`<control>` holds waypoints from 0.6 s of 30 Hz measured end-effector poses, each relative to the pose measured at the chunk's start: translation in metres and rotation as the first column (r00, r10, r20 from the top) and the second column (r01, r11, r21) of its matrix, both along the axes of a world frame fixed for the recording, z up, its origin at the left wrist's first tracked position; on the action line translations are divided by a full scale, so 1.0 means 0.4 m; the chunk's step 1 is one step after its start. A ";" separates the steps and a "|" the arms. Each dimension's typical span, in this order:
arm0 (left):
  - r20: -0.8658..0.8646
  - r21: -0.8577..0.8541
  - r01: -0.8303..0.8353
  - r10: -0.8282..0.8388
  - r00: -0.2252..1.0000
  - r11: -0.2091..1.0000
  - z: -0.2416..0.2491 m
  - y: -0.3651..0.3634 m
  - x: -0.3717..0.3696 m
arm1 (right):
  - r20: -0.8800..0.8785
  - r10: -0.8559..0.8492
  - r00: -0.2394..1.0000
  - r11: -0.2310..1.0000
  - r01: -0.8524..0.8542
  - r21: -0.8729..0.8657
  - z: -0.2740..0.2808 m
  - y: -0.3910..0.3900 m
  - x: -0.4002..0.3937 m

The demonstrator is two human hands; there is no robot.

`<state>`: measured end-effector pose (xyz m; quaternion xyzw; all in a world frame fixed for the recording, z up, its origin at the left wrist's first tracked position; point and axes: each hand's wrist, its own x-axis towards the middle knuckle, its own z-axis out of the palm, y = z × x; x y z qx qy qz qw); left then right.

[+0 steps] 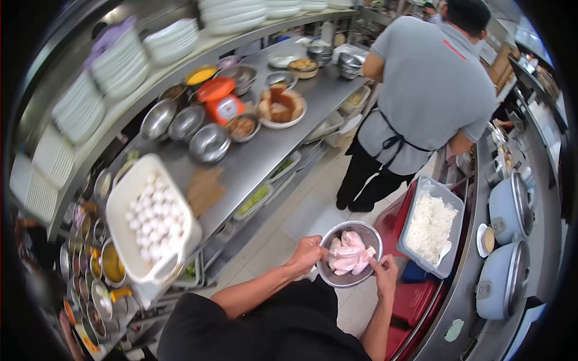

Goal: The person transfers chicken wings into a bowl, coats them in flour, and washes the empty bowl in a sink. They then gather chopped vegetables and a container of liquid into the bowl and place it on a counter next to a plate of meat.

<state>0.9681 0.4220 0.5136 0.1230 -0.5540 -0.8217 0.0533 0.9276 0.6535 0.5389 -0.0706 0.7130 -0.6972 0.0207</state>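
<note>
A metal bowl (pixel 335 278) of raw chicken pieces (pixel 350 249), pale pink and apparently wings, is held up in front of my body. My left hand (pixel 308 255) grips its left rim, fingers closed. On the opposite side, my right hand (pixel 385 274) has its thumb and fingers closed at the lower right rim. The chicken lies in a heap inside the bowl, just beside my right fingertips.
A white tub of eggs (pixel 153 216) stands on the left steel counter (pixel 259 141), near an orange scale (pixel 226 108). To the right are a bin of cooked rice (pixel 430 225) and blue rice cookers (pixel 503 280). A co-worker (pixel 427 90) stands ahead in the aisle.
</note>
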 end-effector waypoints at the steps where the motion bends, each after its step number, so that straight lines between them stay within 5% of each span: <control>1: -0.003 0.015 0.066 -0.065 0.998 0.998 0.032 0.017 -0.060 | -0.009 -0.024 1.000 1.000 0.024 -0.019 0.027 0.011 -0.038; 5: 0.025 0.045 0.079 -0.081 0.996 0.996 0.128 0.050 -0.260 | 0.169 0.019 0.985 0.991 0.004 -0.133 0.061 0.043 -0.231; 7: 0.014 0.001 0.093 -0.093 0.996 0.996 0.127 0.023 -0.348 | -0.089 0.088 0.992 0.990 -0.077 0.115 0.098 0.030 -0.355; 13: 0.115 -0.077 -0.156 0.164 0.980 0.985 0.204 -0.119 -0.474 | -0.122 0.423 0.898 0.894 -0.391 0.219 0.203 -0.169 -0.684; 15: -0.024 -0.437 -0.324 0.349 0.937 0.839 0.193 -0.184 -0.520 | -0.121 0.531 0.839 0.839 -0.500 0.214 0.214 -0.260 -0.793; 16: -0.023 -0.434 -0.332 0.358 0.933 0.837 0.224 -0.205 -0.533 | -0.132 0.573 0.809 0.810 -0.534 0.244 0.240 -0.307 -0.835; 18: 0.328 -0.113 -0.213 0.239 0.914 0.970 0.292 -0.243 -0.566 | -0.141 0.620 0.772 0.773 -0.570 0.278 0.264 -0.395 -0.926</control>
